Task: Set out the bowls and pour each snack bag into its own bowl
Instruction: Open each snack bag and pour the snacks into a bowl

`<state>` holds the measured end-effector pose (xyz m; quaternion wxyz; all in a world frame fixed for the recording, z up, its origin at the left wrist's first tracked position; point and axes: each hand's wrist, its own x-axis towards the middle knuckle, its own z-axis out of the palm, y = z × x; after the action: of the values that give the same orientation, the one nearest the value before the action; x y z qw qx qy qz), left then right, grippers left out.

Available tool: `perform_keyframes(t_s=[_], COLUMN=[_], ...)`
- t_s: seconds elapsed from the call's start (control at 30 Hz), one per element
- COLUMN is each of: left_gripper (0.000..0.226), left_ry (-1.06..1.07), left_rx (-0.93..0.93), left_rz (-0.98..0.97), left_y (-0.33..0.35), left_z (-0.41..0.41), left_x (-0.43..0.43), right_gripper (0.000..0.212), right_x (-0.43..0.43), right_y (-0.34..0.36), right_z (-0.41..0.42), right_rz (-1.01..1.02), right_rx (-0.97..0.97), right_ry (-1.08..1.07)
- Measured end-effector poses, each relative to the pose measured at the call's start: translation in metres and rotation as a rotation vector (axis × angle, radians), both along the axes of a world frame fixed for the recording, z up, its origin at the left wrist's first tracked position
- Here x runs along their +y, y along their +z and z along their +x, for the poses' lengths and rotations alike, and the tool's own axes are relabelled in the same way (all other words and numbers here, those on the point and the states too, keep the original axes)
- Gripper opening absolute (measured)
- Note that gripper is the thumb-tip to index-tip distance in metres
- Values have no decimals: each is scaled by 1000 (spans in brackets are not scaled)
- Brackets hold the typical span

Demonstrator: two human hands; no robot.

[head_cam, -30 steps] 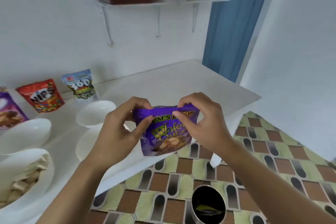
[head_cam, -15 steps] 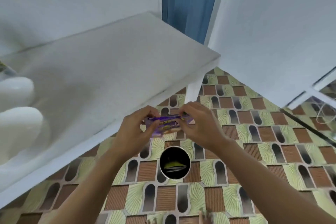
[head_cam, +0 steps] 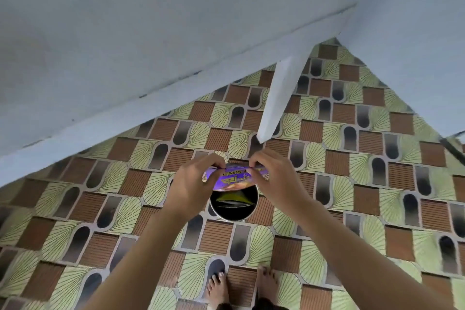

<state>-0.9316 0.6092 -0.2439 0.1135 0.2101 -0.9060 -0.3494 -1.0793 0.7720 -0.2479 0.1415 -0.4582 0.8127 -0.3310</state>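
A purple wafer snack bag [head_cam: 232, 180] is held between both hands, low over the floor and right above a round black bin [head_cam: 234, 205]. My left hand [head_cam: 192, 184] pinches the bag's top left edge and my right hand [head_cam: 275, 180] pinches its top right edge. Inside the bin lies a yellow-green wrapper [head_cam: 232, 197]. The bowls and the other snack bags are out of view.
The white table [head_cam: 141, 40] fills the upper left, its front edge running diagonally and one white leg [head_cam: 279, 100] standing just behind the hands. A white wall [head_cam: 412, 45] is at the right. Patterned floor tiles [head_cam: 100, 209] lie below, with my bare feet [head_cam: 241, 287] at the bottom.
The view tipped down from the tabletop to the floor. Both hands carried the purple bag off the table edge and down over the bin; bowls and other bags left the view.
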Motion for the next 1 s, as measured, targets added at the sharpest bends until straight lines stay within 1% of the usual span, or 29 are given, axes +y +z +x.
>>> perform_keyframes(t_s=[0.1,0.27,0.37,0.47,0.53,0.63,0.67,0.73,0.8,0.87,1.0], left_gripper=[23,22,24,21,18,25,28,24,17,15,14], left_ry=[-10,9,17,19,-3,3,6,3,18,44,86], left_rx=[-6,12,-26,-99,-149,-149,-145,-132,-121,-114,-81], left_rz=[19,19,48,108,106,72,63,27,-40,-97,-191], left_y=[-61,-190,-257,-305,-317,-295,-278,-231,-173,-107,37], left_z=[-5,-11,-11,-12,-10,-7,-6,-2,2,9,36], left_x=[-2,-11,-14,-17,-15,-10,-9,-8,-11,-14,-16], right_gripper=[9,7,6,9,18,19,17,13,9,7,11], right_x=[-1,-11,-17,-20,-18,-16,-16,-18,-22,-27,-43], right_y=[-62,-188,-249,-295,-305,-283,-266,-223,-169,-109,20], right_z=[-4,-7,-8,-9,-5,2,3,5,5,6,21], right_rz=[42,93,148,207,250,231,214,177,139,96,-13], right_rx=[-23,-42,-70,-109,-123,-95,-79,-43,-18,2,48], right_ry=[-14,-50,-72,-49,-41,-58,-56,-38,-19,8,109])
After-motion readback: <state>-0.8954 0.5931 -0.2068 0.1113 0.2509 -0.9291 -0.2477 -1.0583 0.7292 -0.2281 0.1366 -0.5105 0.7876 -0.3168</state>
